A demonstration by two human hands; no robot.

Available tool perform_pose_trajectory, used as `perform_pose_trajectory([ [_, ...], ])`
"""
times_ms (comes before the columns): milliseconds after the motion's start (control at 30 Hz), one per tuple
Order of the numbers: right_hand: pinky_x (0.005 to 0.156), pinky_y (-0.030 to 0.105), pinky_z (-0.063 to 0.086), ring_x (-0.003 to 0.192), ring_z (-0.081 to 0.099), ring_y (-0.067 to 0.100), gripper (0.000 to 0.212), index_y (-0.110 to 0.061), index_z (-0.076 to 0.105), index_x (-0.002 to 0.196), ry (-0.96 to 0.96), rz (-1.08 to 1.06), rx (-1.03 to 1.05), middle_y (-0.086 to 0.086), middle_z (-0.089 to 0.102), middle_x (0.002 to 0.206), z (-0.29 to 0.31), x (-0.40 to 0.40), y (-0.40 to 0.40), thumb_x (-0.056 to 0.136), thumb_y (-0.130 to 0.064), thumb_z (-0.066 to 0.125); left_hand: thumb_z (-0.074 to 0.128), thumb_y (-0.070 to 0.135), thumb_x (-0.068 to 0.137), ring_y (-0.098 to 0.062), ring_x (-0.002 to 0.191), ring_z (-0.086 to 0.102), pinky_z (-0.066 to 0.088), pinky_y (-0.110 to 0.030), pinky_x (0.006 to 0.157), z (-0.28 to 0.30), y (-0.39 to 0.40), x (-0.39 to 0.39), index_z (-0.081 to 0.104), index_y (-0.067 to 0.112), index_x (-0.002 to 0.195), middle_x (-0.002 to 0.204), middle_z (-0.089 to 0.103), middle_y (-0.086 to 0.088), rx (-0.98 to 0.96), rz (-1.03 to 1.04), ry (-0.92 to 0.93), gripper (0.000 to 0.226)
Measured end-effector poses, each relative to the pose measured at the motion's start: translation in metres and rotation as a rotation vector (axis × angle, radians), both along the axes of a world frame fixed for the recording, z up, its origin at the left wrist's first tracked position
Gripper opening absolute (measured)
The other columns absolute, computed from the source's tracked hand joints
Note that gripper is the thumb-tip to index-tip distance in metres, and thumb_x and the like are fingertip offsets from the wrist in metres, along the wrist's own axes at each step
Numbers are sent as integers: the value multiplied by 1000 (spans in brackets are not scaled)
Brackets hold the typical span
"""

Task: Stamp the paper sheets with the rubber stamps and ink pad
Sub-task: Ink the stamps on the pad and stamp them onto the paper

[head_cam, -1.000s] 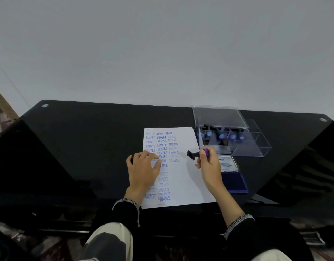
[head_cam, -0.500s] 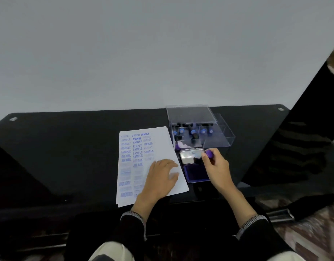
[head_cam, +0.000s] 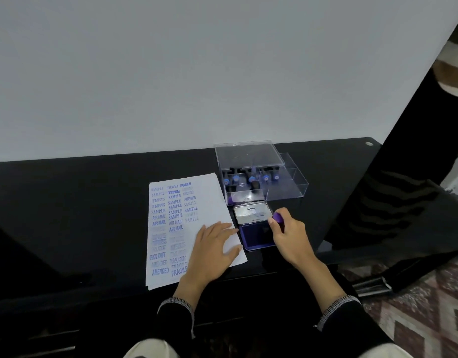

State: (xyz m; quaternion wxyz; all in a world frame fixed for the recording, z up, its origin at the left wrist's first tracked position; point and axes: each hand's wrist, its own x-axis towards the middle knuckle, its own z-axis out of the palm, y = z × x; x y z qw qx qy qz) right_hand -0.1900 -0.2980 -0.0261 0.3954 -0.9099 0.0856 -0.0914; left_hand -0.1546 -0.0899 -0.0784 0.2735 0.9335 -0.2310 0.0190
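The top paper sheet (head_cam: 186,223) lies on the black counter (head_cam: 81,208) and already carries three rough columns of blue prints: SAMPLE, FRAGILE, AMENDED, AIR MAIL, FAX OUT. Its right-hand strip is bare, so this sheet looks mostly filled, with room for a few more marks. More sheets seem to lie beneath it, judging by the edges at the near corner, so those probably remain to be done.

The left hand (head_cam: 212,246) rests flat, fingers straight, on the sheet's near right part, pinning it. The right hand (head_cam: 287,233) grips a purple-handled rubber stamp (head_cam: 277,218) over the open ink pad (head_cam: 259,235), which sits just beside the paper; whether the stamp face touches the blue pad is hidden. The step appears to be re-inking. Further stamps stand in the clear plastic box (head_cam: 264,177) behind the pad.
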Motion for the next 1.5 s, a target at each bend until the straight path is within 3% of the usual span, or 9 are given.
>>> perform_pose_trajectory([
  [233,63,29,48,76,57,13,10,-20,49,101,-41,-51,41,-1,58,82,1,2,0,100,-30,46,45,57,94,-3,143,18,0,-32,121,0,0,-1,45,42,138,149,36,19,7,5,-2,47],
  [400,60,23,46,76,56,9,9,-20,48,102,-16,-21,8,-5,56,82,1,2,1,100,-28,45,45,57,94,-3,142,20,-1,-31,120,1,-1,0,47,42,137,148,37,19,0,10,-3,46],
  [633,66,36,50,74,57,14,14,-17,47,99,-17,8,-94,-2,58,80,6,6,2,100,-31,44,46,57,94,-3,142,20,-1,-30,120,1,-1,0,47,42,137,148,38,19,0,12,0,46],
  [867,64,38,51,73,57,17,12,-19,45,97,-13,63,-192,0,58,82,6,11,6,100,-30,44,45,58,94,-2,142,20,-1,-29,119,3,-1,-1,46,42,137,148,38,19,3,13,9,47],
  [1033,56,32,43,70,55,16,10,-19,40,92,3,76,-210,0,56,80,5,13,10,100,-25,43,47,56,94,-4,142,21,-1,-30,119,3,-2,-1,47,41,138,148,38,19,-4,11,17,46],
  [1133,53,29,37,68,54,17,9,-19,36,94,12,79,-248,2,55,81,3,15,13,100,-23,42,49,44,97,-4,141,25,-1,-28,119,3,-2,2,52,37,135,145,42,17,-75,10,58,39],
  [1233,51,28,35,65,54,16,8,-18,35,96,50,65,-303,3,54,80,3,18,15,100,-23,39,50,13,99,-8,127,44,19,-26,118,7,0,7,63,24,124,129,53,9,-362,104,151,30],
  [1333,46,26,30,59,51,16,9,-16,34,96,77,45,-329,3,53,75,3,22,18,100,-23,37,43,-8,95,-11,122,49,32,-19,108,18,4,15,64,18,120,124,52,5,-513,242,239,42],
  [1500,49,29,39,65,56,18,11,-15,35,102,88,-5,-343,3,57,81,-4,26,19,99,-21,44,45,-7,94,-11,123,49,33,-20,102,25,18,30,61,20,121,128,52,6,-476,335,222,41],
])
